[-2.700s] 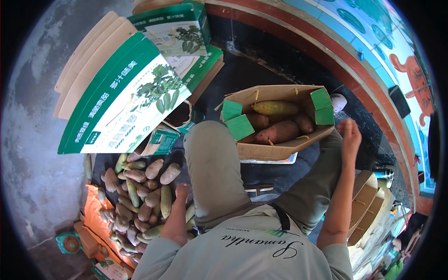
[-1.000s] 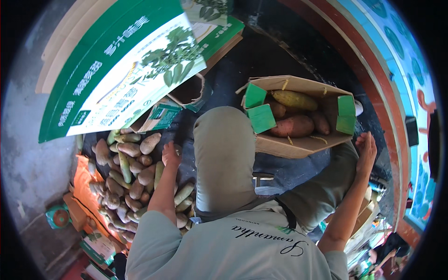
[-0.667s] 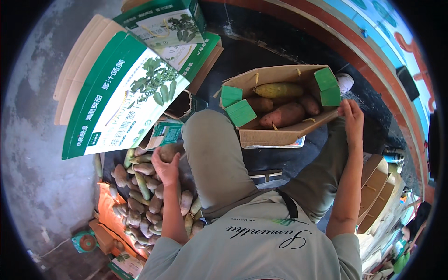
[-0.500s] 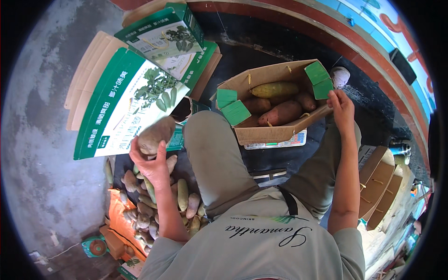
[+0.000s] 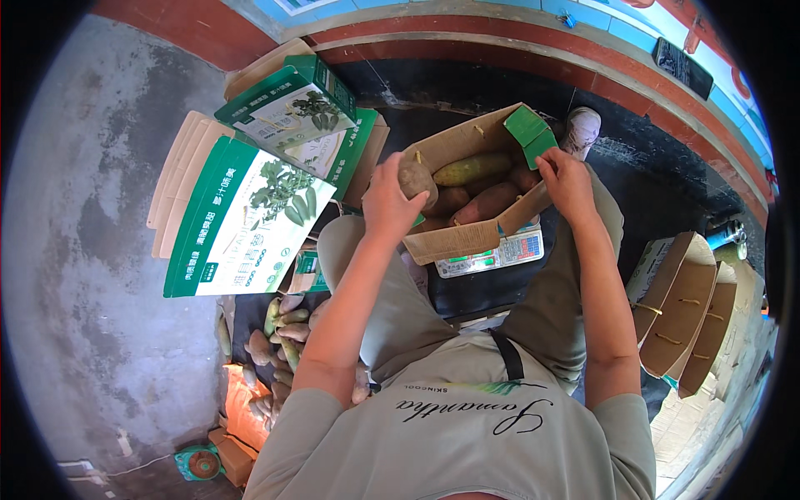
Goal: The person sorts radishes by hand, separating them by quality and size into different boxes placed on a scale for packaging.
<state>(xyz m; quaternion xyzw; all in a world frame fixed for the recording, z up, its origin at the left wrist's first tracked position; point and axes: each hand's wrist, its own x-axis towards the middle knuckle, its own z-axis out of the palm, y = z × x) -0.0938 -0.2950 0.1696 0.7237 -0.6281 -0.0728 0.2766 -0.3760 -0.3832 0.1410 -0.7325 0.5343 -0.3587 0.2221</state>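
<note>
Gripping a sweet potato (image 5: 416, 177) in the left hand (image 5: 385, 202) over the open cardboard box (image 5: 454, 242) | right hand (image 5: 567, 177) clasps the box's far wall | tuber looks firm, fairly heavy, rough-skinned: grasp around the middle | box sits on a scale (image 5: 492, 254)

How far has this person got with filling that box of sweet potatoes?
Several sweet potatoes already lie in the cardboard box on the scale. The left hand holds another potato over it; the right hand steadies the box edge. A pile remains on the ground.
</note>
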